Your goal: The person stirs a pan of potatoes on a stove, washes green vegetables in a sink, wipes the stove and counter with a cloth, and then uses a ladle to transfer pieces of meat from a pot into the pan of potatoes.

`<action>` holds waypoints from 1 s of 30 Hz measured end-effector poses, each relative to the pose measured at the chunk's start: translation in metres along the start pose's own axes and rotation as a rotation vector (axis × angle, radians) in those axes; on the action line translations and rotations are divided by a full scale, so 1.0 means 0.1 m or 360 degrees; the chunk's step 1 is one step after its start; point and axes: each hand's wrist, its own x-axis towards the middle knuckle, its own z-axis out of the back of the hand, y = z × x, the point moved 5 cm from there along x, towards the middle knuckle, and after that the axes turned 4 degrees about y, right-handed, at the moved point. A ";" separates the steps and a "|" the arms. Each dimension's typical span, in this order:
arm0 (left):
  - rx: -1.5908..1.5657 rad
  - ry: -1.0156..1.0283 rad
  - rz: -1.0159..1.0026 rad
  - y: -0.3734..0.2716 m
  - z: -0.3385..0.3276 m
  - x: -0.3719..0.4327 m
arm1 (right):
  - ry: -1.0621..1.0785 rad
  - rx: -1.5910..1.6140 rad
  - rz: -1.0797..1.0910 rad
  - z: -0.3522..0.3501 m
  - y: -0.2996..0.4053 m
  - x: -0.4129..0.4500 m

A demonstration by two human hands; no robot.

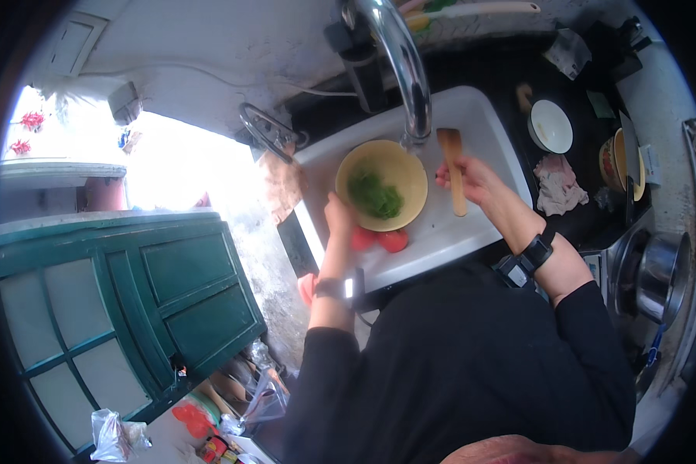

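My left hand (339, 214) grips the lower left rim of a yellow bowl (414, 194) that holds green leaves (377, 194) and sits over the white sink (481, 122). Red tomatoes (393, 240) show beneath the bowl's near edge. In my right hand (472, 177) is a wooden spatula (456, 188), held around its handle with the flat blade pointing away from me. The chrome faucet (414, 75) arches over the sink, its spout by the bowl's right rim. Whether water runs from it cannot be told.
Right of the sink, a white bowl (550, 126), a crumpled cloth (559, 185) and a patterned bowl (609, 162) stand on the black counter (499, 64). A steel pot (661, 272) is at the far right. A green door (191, 272) stands at the left.
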 end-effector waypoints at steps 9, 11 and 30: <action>-0.0652 -0.0133 -0.1051 -1.43 0.81 -0.39 | -0.0118 -0.0036 -0.0229 0.01 -0.20 0.11; -0.0766 -0.0065 -0.1323 -2.03 1.20 -0.70 | -0.0115 -0.0132 -0.0184 0.04 -0.12 0.07; -0.2029 0.0444 -0.1418 -2.66 0.84 -1.02 | 0.0440 0.0425 0.0088 -0.55 0.79 0.89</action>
